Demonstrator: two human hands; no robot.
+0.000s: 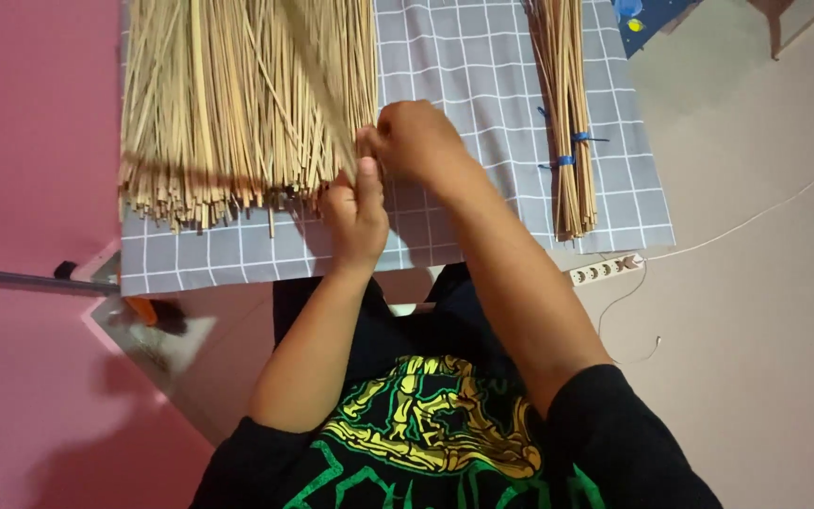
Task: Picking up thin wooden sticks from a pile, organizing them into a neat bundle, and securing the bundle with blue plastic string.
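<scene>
Here, item one: loose sticks (237,104), fanned on the grey checked cloth (463,66), far left. My left hand (355,212) pinches a few strands at their near ends; my right hand (416,141) closes on the same strands just beyond. Item two: tied bundle (565,113), far right, well apart. I judge the grip works best kept near the ends, strands aligned.

You've got a tied bundle of sticks (567,123) with blue ties near the right edge of the grey checked cloth (482,66). White power strip (605,271) off its near right corner; pink wall (30,141) left.
</scene>
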